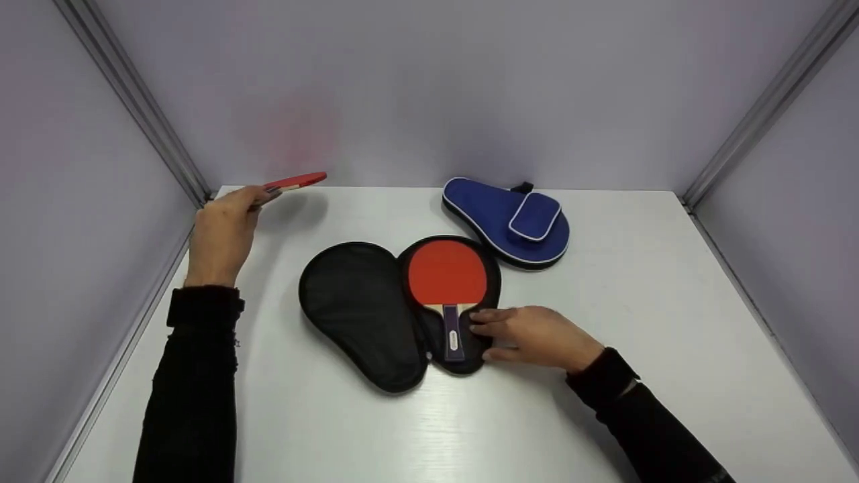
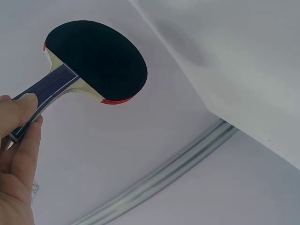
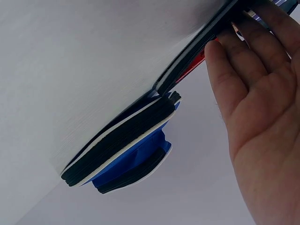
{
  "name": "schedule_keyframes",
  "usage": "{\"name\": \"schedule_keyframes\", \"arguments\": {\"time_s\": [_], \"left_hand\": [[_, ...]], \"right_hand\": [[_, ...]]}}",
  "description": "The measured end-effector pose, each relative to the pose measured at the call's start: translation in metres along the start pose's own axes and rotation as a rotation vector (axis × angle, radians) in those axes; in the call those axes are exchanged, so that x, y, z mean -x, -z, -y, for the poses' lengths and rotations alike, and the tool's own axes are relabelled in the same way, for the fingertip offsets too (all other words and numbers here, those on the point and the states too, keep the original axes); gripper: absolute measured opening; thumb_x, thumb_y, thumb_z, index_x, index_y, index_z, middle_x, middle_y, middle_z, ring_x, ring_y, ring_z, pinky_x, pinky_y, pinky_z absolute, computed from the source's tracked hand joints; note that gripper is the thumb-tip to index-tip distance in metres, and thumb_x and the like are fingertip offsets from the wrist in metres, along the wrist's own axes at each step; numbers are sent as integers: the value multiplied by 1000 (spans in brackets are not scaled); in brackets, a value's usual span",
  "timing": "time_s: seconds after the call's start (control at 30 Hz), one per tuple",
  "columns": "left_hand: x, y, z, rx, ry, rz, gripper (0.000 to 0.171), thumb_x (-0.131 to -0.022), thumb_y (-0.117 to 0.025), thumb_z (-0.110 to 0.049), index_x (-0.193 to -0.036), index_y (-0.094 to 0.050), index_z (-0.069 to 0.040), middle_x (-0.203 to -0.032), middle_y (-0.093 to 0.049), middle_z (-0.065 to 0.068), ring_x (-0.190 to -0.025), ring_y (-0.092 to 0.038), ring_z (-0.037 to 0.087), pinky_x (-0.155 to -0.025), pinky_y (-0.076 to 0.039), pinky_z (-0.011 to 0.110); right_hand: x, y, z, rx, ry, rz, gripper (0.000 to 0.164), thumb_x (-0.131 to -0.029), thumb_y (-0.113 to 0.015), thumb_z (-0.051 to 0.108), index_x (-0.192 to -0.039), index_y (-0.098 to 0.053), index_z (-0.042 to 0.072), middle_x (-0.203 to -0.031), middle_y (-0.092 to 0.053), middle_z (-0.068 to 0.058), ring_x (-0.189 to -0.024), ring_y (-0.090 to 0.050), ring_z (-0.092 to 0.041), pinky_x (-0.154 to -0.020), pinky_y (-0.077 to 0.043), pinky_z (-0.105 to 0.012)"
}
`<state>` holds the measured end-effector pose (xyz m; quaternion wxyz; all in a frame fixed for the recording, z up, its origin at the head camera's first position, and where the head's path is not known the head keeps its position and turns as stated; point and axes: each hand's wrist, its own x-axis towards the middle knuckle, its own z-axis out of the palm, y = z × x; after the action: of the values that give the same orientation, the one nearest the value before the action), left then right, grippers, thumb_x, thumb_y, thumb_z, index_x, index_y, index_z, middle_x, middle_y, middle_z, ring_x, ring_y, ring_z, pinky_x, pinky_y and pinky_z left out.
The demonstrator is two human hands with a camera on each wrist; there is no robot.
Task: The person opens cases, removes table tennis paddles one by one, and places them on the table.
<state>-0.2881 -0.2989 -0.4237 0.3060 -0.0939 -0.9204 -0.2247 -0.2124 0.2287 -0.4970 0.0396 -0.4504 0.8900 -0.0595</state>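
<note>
Head: holding a red-and-black round paddle (image 1: 300, 180) aloft in the left hand (image 1: 223, 231), by the far-left corner of the white tabletop (image 1: 644, 268); extending the slightly spread right hand (image 1: 540, 337) over an open black fabric case (image 1: 362, 308), beside a red paddle's (image 1: 447, 272) handle (wide tabletop rightward). Left wrist: pinching the first paddle's handle. Right wrist: reaching to the black edge, near a blue white-piped pouch (image 3: 136, 152)

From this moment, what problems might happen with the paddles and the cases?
The left hand holds the raised paddle by its handle alone, above the table, so it might drop if the fingers loosen.
The other paddle lies in the open black case with no strap visible over it; it could slide out if the case is tilted.
The blue case lies right beside the black one, so moving either could bump the other.
</note>
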Motion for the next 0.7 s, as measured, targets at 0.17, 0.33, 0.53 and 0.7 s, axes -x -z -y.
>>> {"name": "schedule_keyframes", "arguments": {"time_s": [0.17,0.33,0.53,0.7], "left_hand": [[-1,4,12,-12,67,16,24,-109,-76,8,-130,-83,0,-125,-85,33,-113,-83,59,-94,-68,73],[-1,7,22,-30,120,21,23,-110,-75,7,-131,-83,0,-127,-84,34,-113,-82,60,-94,-68,73],[1,10,33,-36,150,20,21,-109,-75,9,-127,-83,1,-125,-84,34,-111,-82,60,-93,-67,73],[5,11,42,-51,179,36,22,-110,-74,9,-128,-83,1,-128,-83,35,-114,-81,60,-94,-66,74]], "right_hand": [[0,0,1,-3,-6,2,54,-111,-82,44,-154,-79,13,-165,-75,-6,-146,-77,-29,-112,-70,-51],[1,0,0,0,-7,-2,54,-111,-82,44,-155,-79,13,-164,-75,-6,-147,-77,-28,-112,-70,-51],[2,0,1,-6,-15,-5,54,-111,-82,44,-155,-79,14,-164,-75,-5,-147,-77,-28,-112,-70,-51],[2,-1,1,-16,-14,-5,53,-110,-83,42,-154,-79,14,-164,-75,-6,-146,-78,-28,-111,-70,-51]]}}
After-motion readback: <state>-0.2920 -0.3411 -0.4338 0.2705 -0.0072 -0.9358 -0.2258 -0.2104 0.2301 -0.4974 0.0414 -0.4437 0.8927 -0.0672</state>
